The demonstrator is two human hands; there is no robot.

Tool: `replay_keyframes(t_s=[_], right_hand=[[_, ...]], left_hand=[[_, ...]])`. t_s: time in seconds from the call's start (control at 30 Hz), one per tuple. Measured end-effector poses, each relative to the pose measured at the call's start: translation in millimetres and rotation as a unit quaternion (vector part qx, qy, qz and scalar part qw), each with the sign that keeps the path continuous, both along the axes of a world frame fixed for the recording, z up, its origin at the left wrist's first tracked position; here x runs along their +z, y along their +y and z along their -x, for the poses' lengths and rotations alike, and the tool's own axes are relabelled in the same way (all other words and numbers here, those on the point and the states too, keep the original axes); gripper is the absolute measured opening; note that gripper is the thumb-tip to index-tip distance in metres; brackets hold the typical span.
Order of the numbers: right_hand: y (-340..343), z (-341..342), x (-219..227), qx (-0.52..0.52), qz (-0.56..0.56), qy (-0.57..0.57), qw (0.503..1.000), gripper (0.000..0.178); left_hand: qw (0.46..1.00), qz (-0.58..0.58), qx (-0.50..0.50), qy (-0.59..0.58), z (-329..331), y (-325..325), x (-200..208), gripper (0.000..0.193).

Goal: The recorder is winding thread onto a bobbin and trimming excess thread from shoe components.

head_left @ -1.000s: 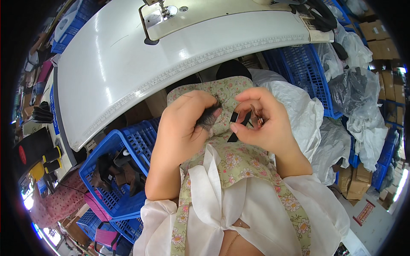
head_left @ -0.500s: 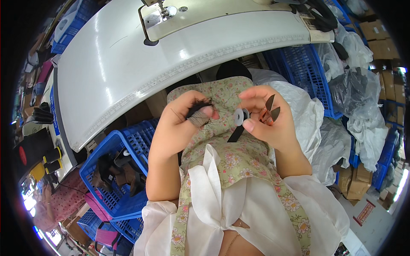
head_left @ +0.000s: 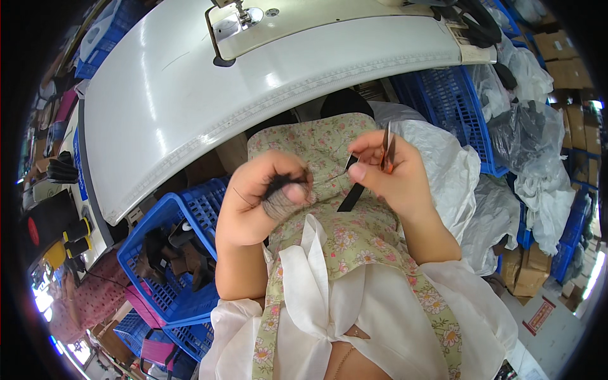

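Note:
Dark thread is wound and tangled around the thumb of my left hand [head_left: 253, 202], whose fingers curl over the thread tangle [head_left: 285, 185]. Loose thread ends stick out beside the hand. Between the thumb and fingers of my right hand [head_left: 399, 174] is a small metal bobbin [head_left: 351, 163], now seen nearly edge-on. The same hand also keeps a pair of small thread snips [head_left: 387, 151] with orange-copper handles, blades pointing up and away. Just below the bobbin a black strip [head_left: 351, 197] shows against the floral apron [head_left: 354, 240]; whether it touches my right hand I cannot tell.
Ahead stands a white sewing table [head_left: 190, 107] with a sewing machine [head_left: 342, 28] on it. A blue crate [head_left: 171, 253] holding dark pieces is at the left. Another blue crate [head_left: 443, 107] and white plastic sheeting [head_left: 443, 164] lie to the right.
My left hand has shifted slightly down and left, its fingers curling inward. The right hand has turned, tilting the bobbin from face-on to edge-on and bringing the snips more upright and leftward.

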State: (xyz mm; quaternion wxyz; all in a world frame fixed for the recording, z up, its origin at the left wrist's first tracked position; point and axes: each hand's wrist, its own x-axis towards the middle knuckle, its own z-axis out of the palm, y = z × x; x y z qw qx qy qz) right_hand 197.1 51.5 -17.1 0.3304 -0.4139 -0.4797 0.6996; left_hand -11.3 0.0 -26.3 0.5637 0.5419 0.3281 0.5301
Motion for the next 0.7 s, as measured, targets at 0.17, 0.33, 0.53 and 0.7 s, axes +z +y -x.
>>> replay_keyframes(t_s=[0.17,0.33,0.53,0.7], right_hand=[[-4,0,-2,0.043,-0.075,-0.039,0.995,0.026],[-5,0,-1,0.046,-0.115,-0.056,0.991,0.026],[-4,-5,0,0.061,-0.104,-0.087,0.989,0.027],[-1,-7,4,0.058,-0.062,0.003,0.996,0.029]], left_hand=[[0.986,0.066,0.125,-0.086,-8,5,8,0.023],[0.966,0.112,0.150,-0.178,-12,8,3,0.023],[0.979,0.132,0.150,0.039,-11,5,5,0.014],[0.959,0.062,0.126,0.247,-16,6,14,0.017]])
